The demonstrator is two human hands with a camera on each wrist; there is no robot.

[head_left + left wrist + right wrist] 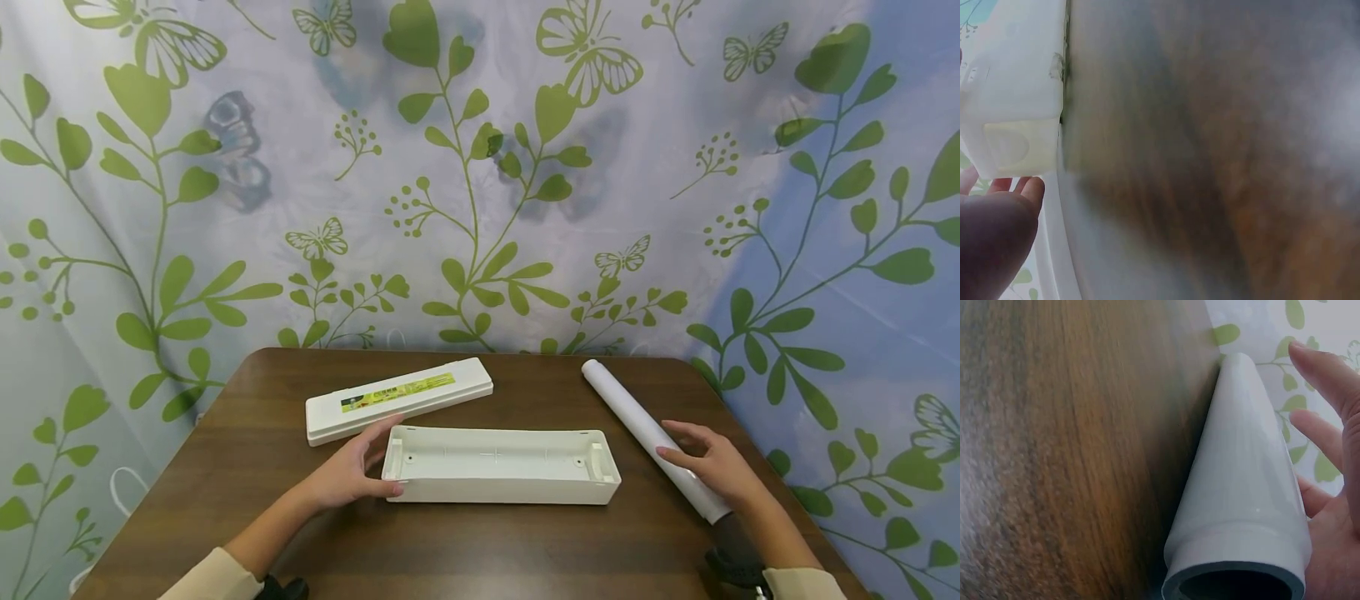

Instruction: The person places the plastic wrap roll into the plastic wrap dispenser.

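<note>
A long white plastic box, its hollow side up, lies in the middle of the table. My left hand spans the box's left end, thumb at the near corner and fingers at the far one. In the left wrist view, fingertips show beside the box end. Behind it lies a white lid with a yellow-green label. To the right, a roll of clear film on a tube slants across the table. Over its near part is my right hand, fingers spread, not gripping it.
The brown wooden table ends against a hanging cloth printed with green leaves and butterflies. A white cord loop hangs beyond the table's left edge. The roll's near end lies by the right wrist.
</note>
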